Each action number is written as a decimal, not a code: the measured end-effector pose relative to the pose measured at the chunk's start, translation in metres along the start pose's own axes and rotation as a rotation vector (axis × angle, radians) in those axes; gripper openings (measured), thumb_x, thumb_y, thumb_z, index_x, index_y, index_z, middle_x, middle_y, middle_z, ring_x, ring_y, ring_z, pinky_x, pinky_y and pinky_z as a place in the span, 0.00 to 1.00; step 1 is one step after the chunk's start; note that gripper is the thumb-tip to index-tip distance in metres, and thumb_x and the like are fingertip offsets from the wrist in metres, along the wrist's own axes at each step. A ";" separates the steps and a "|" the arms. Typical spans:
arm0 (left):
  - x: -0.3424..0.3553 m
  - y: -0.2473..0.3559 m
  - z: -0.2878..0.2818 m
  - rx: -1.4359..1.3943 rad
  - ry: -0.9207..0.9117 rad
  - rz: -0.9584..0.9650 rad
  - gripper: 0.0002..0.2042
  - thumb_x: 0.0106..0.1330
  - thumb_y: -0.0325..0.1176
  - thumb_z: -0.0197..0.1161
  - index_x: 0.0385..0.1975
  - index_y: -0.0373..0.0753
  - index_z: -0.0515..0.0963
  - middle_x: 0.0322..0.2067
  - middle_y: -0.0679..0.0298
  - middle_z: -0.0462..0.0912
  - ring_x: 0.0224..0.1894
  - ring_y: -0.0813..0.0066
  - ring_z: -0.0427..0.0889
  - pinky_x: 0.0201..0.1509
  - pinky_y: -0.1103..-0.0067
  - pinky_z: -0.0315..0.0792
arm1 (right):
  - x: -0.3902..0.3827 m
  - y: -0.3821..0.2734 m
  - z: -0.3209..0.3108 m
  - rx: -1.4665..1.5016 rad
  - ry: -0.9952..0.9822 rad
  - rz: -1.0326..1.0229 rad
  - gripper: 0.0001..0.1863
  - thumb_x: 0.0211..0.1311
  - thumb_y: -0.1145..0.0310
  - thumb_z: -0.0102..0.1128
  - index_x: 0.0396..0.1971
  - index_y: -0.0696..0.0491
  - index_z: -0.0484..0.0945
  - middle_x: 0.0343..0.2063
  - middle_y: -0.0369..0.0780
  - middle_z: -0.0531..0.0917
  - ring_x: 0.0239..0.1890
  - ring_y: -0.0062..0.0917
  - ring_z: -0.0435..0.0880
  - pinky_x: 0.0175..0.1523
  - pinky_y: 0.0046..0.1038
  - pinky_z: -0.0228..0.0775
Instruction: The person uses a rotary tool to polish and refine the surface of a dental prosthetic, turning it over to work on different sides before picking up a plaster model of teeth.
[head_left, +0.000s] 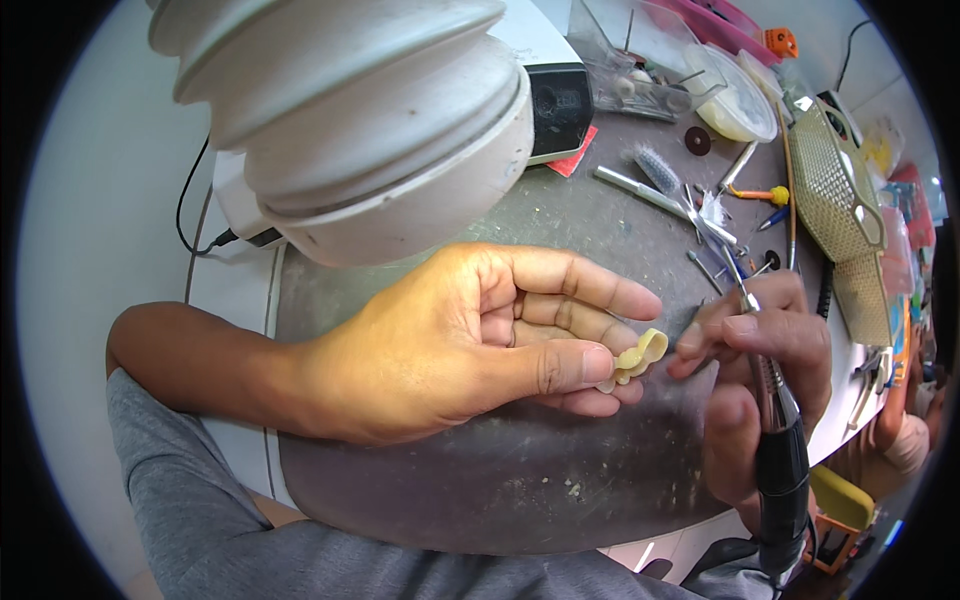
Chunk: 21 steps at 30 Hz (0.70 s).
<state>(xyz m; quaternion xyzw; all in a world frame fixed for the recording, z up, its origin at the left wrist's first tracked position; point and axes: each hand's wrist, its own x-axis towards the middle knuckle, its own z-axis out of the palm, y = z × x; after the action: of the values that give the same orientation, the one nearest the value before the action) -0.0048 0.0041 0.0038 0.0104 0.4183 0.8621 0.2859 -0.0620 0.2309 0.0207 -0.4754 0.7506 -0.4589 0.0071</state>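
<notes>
**Pinching a small dental piece against a rotary handpiece**

Holding sits with the left hand (470, 340), which comes in from the left over the grey tabletop (480, 480). Its thumb and fingers (570, 365) are closed lightly on a small, pale yellow, tooth-shaped dental piece (637, 356), a short row of joined crowns by the look of it. The piece sits at the fingertips, above the middle of the tabletop, with most of its lobed end standing free to the right.

The right hand (760, 350) is closed in a pen-like grip around a slim rotary handpiece (775, 430), metal toward the tip and black toward the cord end. Its working tip lies just beside the yellow piece; whether it touches is hidden by the fingers.

Judging from its look, the piece is very light, rigid and probably brittle at its thin edges. The smooth, rounded surface likely makes it slippery, so a pinch across the thicker middle, as shown, seems safer than a hold at the thin rim. A hard squeeze could chip it; a loose one could let the tool flick it away.

A large white ribbed suction hose (350, 120) hangs above the hands. Brushes, picks and small burs (700, 210) lie scattered at the far right of the tabletop, well apart from the hands, beside a perforated metal tray (835, 180).
</notes>
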 end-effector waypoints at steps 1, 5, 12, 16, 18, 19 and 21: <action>0.000 0.001 0.000 -0.007 0.000 -0.003 0.20 0.67 0.24 0.56 0.57 0.28 0.64 0.45 0.55 0.78 0.51 0.67 0.79 0.56 0.76 0.76 | 0.000 0.001 -0.004 -0.041 -0.026 -0.045 0.14 0.62 0.61 0.54 0.42 0.54 0.68 0.29 0.40 0.70 0.31 0.24 0.74 0.37 0.21 0.68; -0.004 0.000 0.001 -0.001 0.077 -0.011 0.19 0.66 0.24 0.56 0.56 0.28 0.65 0.44 0.56 0.78 0.50 0.67 0.79 0.55 0.76 0.76 | -0.004 0.001 -0.002 -0.019 -0.074 -0.102 0.14 0.64 0.59 0.52 0.41 0.54 0.71 0.27 0.39 0.68 0.32 0.26 0.75 0.38 0.25 0.69; -0.004 -0.001 -0.001 0.000 0.092 0.036 0.17 0.65 0.21 0.57 0.54 0.27 0.67 0.42 0.57 0.78 0.48 0.70 0.80 0.55 0.75 0.77 | -0.011 -0.005 0.012 0.285 0.085 -0.003 0.16 0.46 0.78 0.70 0.35 0.60 0.73 0.26 0.45 0.78 0.34 0.41 0.85 0.35 0.30 0.78; -0.006 -0.001 0.000 0.026 0.132 0.033 0.17 0.64 0.20 0.56 0.53 0.25 0.67 0.42 0.57 0.78 0.47 0.72 0.80 0.54 0.75 0.77 | -0.008 -0.001 0.013 0.325 0.036 -0.023 0.20 0.42 0.81 0.73 0.35 0.61 0.72 0.27 0.45 0.78 0.35 0.44 0.85 0.37 0.32 0.80; -0.004 0.000 0.001 0.039 0.115 0.034 0.17 0.64 0.19 0.56 0.53 0.25 0.67 0.42 0.57 0.78 0.46 0.73 0.80 0.54 0.75 0.77 | -0.011 -0.002 0.014 0.328 0.061 -0.018 0.21 0.41 0.82 0.73 0.35 0.60 0.72 0.27 0.45 0.78 0.36 0.44 0.85 0.38 0.34 0.80; -0.003 -0.001 -0.001 0.044 0.102 0.041 0.17 0.64 0.19 0.56 0.53 0.25 0.67 0.42 0.57 0.78 0.47 0.73 0.80 0.54 0.75 0.77 | -0.012 -0.002 0.014 0.330 0.073 -0.016 0.21 0.40 0.82 0.73 0.36 0.60 0.72 0.27 0.45 0.78 0.36 0.44 0.85 0.39 0.34 0.80; -0.003 -0.002 -0.002 0.057 0.102 0.044 0.17 0.64 0.19 0.56 0.52 0.25 0.67 0.42 0.57 0.78 0.47 0.73 0.79 0.54 0.75 0.77 | -0.013 0.002 0.016 0.357 0.055 -0.026 0.20 0.41 0.82 0.72 0.35 0.59 0.72 0.28 0.44 0.78 0.37 0.44 0.85 0.40 0.34 0.80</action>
<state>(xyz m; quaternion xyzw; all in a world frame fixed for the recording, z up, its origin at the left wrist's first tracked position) -0.0015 0.0023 0.0015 -0.0164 0.4565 0.8552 0.2449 -0.0494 0.2293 0.0043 -0.4637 0.6508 -0.5976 0.0650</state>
